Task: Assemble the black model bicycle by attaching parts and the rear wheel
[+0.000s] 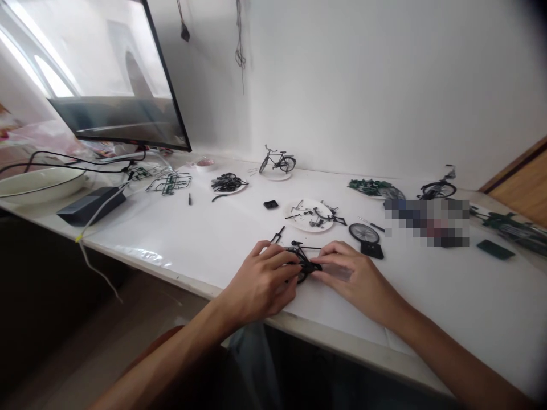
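My left hand (260, 282) and my right hand (348, 273) both grip a small black model bicycle frame (304, 256) just above the white tabletop (427, 285), with a wheel partly hidden behind my fingers. A clear plastic strip (337, 272) lies under my right fingers. Beyond my left hand rests a black model fork (277, 234). A white plate (308, 215) of small black parts lies ahead of my hands. To its right stand a spoked model wheel (364, 233) and a black stand piece (371, 249).
A finished model bicycle (277, 162) stands at the back. A second model bicycle (438, 188) sits at the right beside a pixelated patch (427, 222). Green sprues (168, 183), a plate of black parts (228, 183), a monitor (115, 74), and a white basin (34, 185) occupy the left.
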`<state>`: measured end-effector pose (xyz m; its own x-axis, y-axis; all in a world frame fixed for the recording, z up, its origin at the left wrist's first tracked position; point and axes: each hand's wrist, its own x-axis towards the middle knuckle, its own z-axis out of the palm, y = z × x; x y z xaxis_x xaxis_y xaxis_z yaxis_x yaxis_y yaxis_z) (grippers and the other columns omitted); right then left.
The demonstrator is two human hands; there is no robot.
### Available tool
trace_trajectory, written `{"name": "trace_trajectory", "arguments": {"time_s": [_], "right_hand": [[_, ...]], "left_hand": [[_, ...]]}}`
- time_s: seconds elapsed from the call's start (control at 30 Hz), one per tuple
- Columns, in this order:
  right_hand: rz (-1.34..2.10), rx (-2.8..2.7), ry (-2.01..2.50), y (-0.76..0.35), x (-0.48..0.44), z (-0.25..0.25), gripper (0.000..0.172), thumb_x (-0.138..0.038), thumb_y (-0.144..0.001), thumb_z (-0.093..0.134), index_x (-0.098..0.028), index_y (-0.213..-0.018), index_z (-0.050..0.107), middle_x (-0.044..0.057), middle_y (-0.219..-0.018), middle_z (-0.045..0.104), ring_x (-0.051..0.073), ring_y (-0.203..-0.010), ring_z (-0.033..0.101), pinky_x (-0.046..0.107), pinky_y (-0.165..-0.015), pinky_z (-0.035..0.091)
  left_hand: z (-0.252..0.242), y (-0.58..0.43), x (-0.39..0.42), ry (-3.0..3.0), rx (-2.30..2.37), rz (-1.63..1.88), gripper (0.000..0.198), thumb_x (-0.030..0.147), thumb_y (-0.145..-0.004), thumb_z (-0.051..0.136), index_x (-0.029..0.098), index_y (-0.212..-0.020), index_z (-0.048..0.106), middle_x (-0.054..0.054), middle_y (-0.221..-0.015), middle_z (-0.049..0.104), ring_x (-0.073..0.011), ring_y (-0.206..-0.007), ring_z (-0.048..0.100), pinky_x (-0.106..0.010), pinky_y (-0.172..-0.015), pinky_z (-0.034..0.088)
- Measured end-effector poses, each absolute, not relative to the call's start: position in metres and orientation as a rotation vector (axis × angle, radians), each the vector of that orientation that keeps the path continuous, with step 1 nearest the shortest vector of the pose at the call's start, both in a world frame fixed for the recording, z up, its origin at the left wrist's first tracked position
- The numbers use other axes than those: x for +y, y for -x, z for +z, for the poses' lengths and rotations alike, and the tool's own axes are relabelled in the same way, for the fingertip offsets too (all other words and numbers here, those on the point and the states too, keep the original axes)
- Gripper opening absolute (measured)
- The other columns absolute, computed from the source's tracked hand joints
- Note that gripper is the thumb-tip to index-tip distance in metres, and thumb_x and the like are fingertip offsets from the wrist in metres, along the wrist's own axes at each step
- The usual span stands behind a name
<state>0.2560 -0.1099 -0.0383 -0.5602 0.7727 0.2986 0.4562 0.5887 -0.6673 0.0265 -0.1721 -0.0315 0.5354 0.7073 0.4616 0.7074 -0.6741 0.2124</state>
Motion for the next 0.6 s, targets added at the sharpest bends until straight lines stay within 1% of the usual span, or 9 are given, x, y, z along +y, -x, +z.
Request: {"name": "trace_trajectory", "arguments": {"time_s": [0.1, 0.2, 0.3, 0.4, 0.47, 0.5, 0.53, 0.6], "right_hand": [[0.818, -2.215, 0.995, -0.255, -0.109, -0.038, 0.017, -0.032, -0.087, 0.07, -0.024, -0.101, 0.074, 0.004, -0.099, 0.064, 0.019, -0.09, 0.063, 0.033, -0.083, 0.052], [0.85, -2.232, 1.014, -0.254, -0.11, -0.037, 0.016, -0.032, -0.088, 0.07, -0.024, -0.101, 0.073, 0.003, -0.097, 0.064, 0.018, -0.085, 0.063, 0.032, -0.079, 0.051], [0.825, -2.262, 1.004, -0.259, -0.111, -0.032, 0.017, -0.033, -0.091, 0.066, -0.025, -0.105, 0.071, 0.003, -0.099, 0.066, 0.018, -0.087, 0.063, 0.031, -0.08, 0.051], [0.628, -2.225, 1.013, -0.265, -0.099, -0.02, 0.017, -0.034, -0.096, 0.058, -0.025, -0.105, 0.069, 0.004, -0.105, 0.069, 0.019, -0.097, 0.064, 0.032, -0.086, 0.051], [0.433, -2.2, 1.049, -0.267, -0.081, -0.009, 0.018, -0.033, -0.096, 0.055, -0.023, -0.102, 0.069, 0.005, -0.105, 0.071, 0.021, -0.097, 0.065, 0.035, -0.087, 0.051], [0.363, -2.213, 1.083, -0.266, -0.07, -0.003, 0.019, -0.032, -0.096, 0.054, -0.022, -0.103, 0.069, 0.006, -0.104, 0.072, 0.021, -0.096, 0.066, 0.035, -0.086, 0.051], [0.333, -2.261, 1.121, -0.263, -0.058, 0.001, 0.021, -0.031, -0.097, 0.052, -0.022, -0.106, 0.069, 0.007, -0.106, 0.073, 0.021, -0.094, 0.067, 0.035, -0.083, 0.052], [0.317, -2.329, 1.105, -0.255, -0.035, 0.007, 0.02, -0.027, -0.094, 0.054, -0.021, -0.101, 0.072, 0.007, -0.101, 0.074, 0.022, -0.092, 0.068, 0.035, -0.082, 0.052]], "left_hand": [[-0.031, -0.027, -0.172, 2.792, -1.277, -0.731, 0.028, 0.022, -0.099, 0.044, 0.016, -0.121, 0.061, -0.008, -0.119, 0.066, -0.0228, -0.111, 0.057, -0.042, -0.101, 0.04], [-0.032, -0.028, -0.171, 2.813, -1.267, -0.638, 0.031, 0.022, -0.098, 0.046, 0.017, -0.126, 0.058, -0.009, -0.118, 0.064, -0.0253, -0.111, 0.055, -0.044, -0.099, 0.04], [-0.033, -0.029, -0.17, 2.816, -1.256, -0.627, 0.032, 0.023, -0.096, 0.048, 0.018, -0.126, 0.057, -0.009, -0.115, 0.062, -0.027, -0.11, 0.054, -0.046, -0.098, 0.04], [-0.035, -0.031, -0.168, 2.827, -1.277, -0.681, 0.032, 0.021, -0.095, 0.049, 0.018, -0.126, 0.056, -0.008, -0.112, 0.061, -0.0264, -0.106, 0.054, -0.045, -0.095, 0.042], [-0.037, -0.031, -0.168, 2.838, -1.277, -0.711, 0.031, 0.02, -0.093, 0.05, 0.019, -0.123, 0.057, -0.008, -0.111, 0.061, -0.0262, -0.104, 0.054, -0.045, -0.093, 0.042], [-0.038, -0.032, -0.167, 2.844, -1.273, -0.724, 0.03, 0.019, -0.093, 0.05, 0.019, -0.121, 0.058, -0.008, -0.112, 0.061, -0.0264, -0.105, 0.054, -0.045, -0.093, 0.042], [-0.038, -0.032, -0.167, 2.85, -1.265, -0.74, 0.028, 0.018, -0.092, 0.051, 0.019, -0.119, 0.058, -0.008, -0.113, 0.061, -0.0267, -0.106, 0.054, -0.045, -0.093, 0.043], [-0.038, -0.032, -0.167, 2.86, -1.242, -0.778, 0.027, 0.017, -0.091, 0.052, 0.018, -0.117, 0.058, -0.009, -0.116, 0.061, -0.0271, -0.108, 0.054, -0.044, -0.093, 0.043]]}}
